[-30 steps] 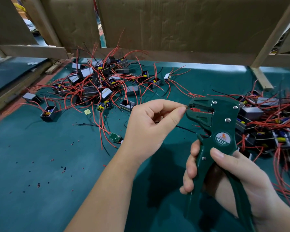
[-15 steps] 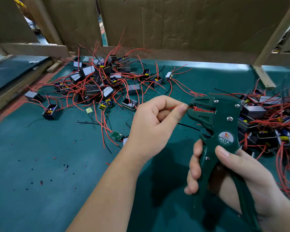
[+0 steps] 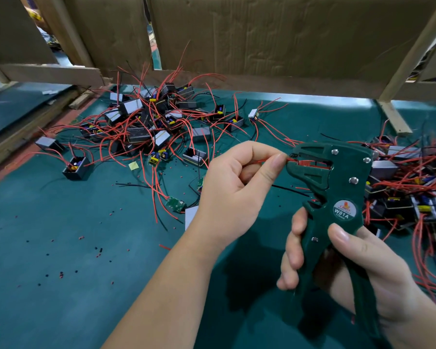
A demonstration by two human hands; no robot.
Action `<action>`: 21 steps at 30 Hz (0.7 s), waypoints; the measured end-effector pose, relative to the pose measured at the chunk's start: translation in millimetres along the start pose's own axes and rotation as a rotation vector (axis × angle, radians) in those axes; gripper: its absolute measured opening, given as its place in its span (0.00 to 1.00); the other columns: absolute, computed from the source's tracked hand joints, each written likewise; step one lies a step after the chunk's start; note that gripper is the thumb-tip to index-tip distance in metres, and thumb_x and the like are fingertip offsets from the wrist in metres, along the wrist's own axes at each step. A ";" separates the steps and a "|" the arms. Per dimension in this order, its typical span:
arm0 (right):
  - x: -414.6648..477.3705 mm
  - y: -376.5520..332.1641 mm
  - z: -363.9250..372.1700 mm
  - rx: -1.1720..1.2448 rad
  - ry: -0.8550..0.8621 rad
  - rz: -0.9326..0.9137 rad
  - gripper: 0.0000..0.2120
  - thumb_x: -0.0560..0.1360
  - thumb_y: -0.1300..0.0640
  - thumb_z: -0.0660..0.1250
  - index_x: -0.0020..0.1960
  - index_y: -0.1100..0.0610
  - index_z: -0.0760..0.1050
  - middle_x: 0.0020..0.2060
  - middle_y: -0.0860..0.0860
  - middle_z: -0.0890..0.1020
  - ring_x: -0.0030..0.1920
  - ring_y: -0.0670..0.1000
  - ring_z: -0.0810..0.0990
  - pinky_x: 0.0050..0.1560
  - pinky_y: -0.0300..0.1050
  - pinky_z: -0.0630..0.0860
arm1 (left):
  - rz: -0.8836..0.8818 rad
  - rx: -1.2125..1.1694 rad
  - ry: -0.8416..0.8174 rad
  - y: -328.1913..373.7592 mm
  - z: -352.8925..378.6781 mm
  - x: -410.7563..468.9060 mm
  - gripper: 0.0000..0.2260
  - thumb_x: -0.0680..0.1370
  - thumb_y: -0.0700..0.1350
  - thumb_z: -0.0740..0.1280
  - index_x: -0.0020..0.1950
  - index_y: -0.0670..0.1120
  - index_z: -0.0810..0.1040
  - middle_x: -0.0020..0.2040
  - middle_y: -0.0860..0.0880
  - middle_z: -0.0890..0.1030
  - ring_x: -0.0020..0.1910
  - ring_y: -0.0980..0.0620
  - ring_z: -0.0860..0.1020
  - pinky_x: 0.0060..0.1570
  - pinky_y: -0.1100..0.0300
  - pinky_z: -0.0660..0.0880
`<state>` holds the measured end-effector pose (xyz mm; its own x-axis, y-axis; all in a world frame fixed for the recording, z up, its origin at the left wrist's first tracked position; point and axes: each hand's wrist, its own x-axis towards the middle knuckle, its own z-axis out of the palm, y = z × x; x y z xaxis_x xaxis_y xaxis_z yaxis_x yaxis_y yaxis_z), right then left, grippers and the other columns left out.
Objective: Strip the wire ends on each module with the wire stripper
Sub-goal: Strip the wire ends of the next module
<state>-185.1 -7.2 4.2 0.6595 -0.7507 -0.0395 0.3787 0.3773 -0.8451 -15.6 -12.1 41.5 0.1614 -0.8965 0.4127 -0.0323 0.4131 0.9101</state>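
Two bare hands meet above a teal surface [image 3: 61, 273]. The left hand [image 3: 233, 197], its grip narrow, pinches a thin red insulated wire [image 3: 263, 161] between thumb and forefinger, with the wire's end fed into the jaws of a dark green wire stripper [image 3: 337, 182]. The right hand [image 3: 360, 270] wraps its grip round the handles. This end seems about to be stripped, so the next move likely calls for a firm squeeze with the wire held steady. Beyond lie heaped grey box modules [image 3: 146, 127] trailing red leads.
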 end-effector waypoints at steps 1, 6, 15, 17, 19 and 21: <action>-1.7 -0.9 -1.8 0.065 -0.077 -0.017 0.14 0.74 0.54 0.71 0.52 0.63 0.76 0.42 0.65 0.80 0.38 0.63 0.80 0.44 0.60 0.77 | 0.007 0.004 0.003 0.5 1.4 -0.7 0.06 0.77 0.43 0.66 0.41 0.50 0.77 0.30 0.42 0.69 0.29 0.48 0.61 0.29 0.55 0.57; -4.0 -6.9 0.9 0.106 -0.152 0.019 0.15 0.73 0.51 0.72 0.51 0.61 0.76 0.37 0.63 0.79 0.36 0.63 0.79 0.41 0.59 0.77 | 0.039 0.051 0.005 -2.4 1.1 -2.6 0.06 0.77 0.42 0.66 0.41 0.50 0.76 0.26 0.48 0.69 0.25 0.55 0.61 0.26 0.64 0.55; -2.7 -4.1 21.0 0.012 0.103 -0.013 0.24 0.61 0.42 0.79 0.43 0.61 0.78 0.31 0.62 0.77 0.28 0.63 0.76 0.32 0.57 0.76 | 0.061 0.265 0.001 -16.6 -2.5 0.0 0.03 0.78 0.48 0.64 0.45 0.54 0.75 0.30 0.48 0.70 0.29 0.57 0.65 0.31 0.64 0.63; 0.3 -2.0 27.3 0.010 0.221 -0.029 0.26 0.59 0.40 0.79 0.41 0.61 0.77 0.29 0.62 0.75 0.25 0.61 0.75 0.28 0.54 0.75 | -0.004 0.313 -0.039 -19.5 -0.8 -0.4 0.04 0.78 0.48 0.62 0.52 0.55 0.73 0.39 0.56 0.72 0.33 0.57 0.68 0.37 0.63 0.67; 0.8 -3.7 24.6 -0.045 0.359 -0.060 0.23 0.62 0.39 0.76 0.38 0.59 0.76 0.25 0.60 0.72 0.21 0.56 0.71 0.24 0.49 0.72 | -0.134 0.304 -0.110 -21.0 -0.5 -1.2 0.11 0.76 0.48 0.61 0.59 0.55 0.69 0.46 0.56 0.72 0.31 0.59 0.68 0.37 0.67 0.67; 0.6 -8.1 17.2 -0.148 0.451 -0.104 0.20 0.66 0.40 0.71 0.37 0.57 0.74 0.24 0.59 0.71 0.20 0.55 0.69 0.22 0.46 0.70 | -0.251 0.218 -0.192 -19.8 -0.1 -1.4 0.17 0.75 0.42 0.61 0.62 0.56 0.67 0.50 0.54 0.73 0.27 0.61 0.67 0.31 0.71 0.66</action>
<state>-176.6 -1.5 20.2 0.2635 -0.9528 -0.1505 0.3096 0.2313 -0.9223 -15.1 -19.0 22.8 0.0041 -0.9876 0.1569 -0.2280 0.1519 0.9617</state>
